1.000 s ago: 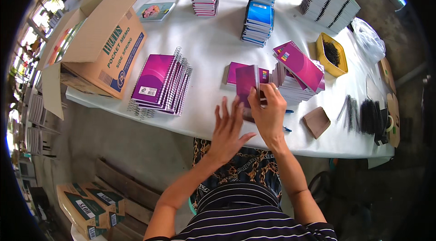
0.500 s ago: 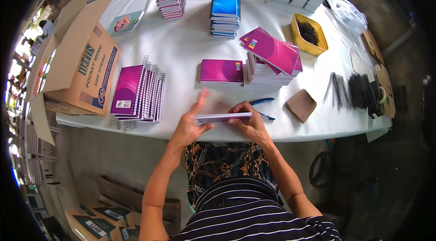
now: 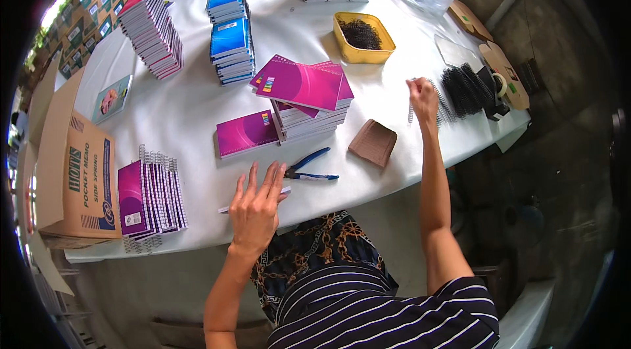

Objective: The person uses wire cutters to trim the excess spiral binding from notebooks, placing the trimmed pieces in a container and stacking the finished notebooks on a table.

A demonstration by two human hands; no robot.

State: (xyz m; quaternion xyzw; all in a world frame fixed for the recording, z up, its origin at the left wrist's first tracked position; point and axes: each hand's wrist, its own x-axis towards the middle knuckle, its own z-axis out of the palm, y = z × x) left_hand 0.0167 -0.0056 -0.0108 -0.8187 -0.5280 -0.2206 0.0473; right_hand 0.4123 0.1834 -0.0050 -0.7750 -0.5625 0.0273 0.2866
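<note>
The left hand (image 3: 255, 211) lies palm down over a booklet (image 3: 285, 192) near the tabletop's (image 3: 322, 201) close edge, its fingers spread apart and clamped on nothing. The right hand (image 3: 424, 98) reaches well off to the right, at the loose coils (image 3: 445, 108); its fingers look curled together, but whether a coil is pinched between them I cannot tell.

The step in hand seems to be picking out a coil while the booklet is steadied. The next move probably calls for lifting one coil clear of its neighbours without snagging, with the left hand flat on the pages.

The booklet's long axis runs left to right, its right end tilted slightly away from the person, roughly along the tabletop's edge. Pale page edges show at both ends; the hand hides the rest, so which way the cover points is unclear. The loose coils lie side by side, long axes running mostly away from the person, far ends leaning left; the black coils (image 3: 468, 89) are just beyond, to their right.

Pliers (image 3: 317, 177) rest just beside the left fingertips, handles splayed and pointing right.
</note>
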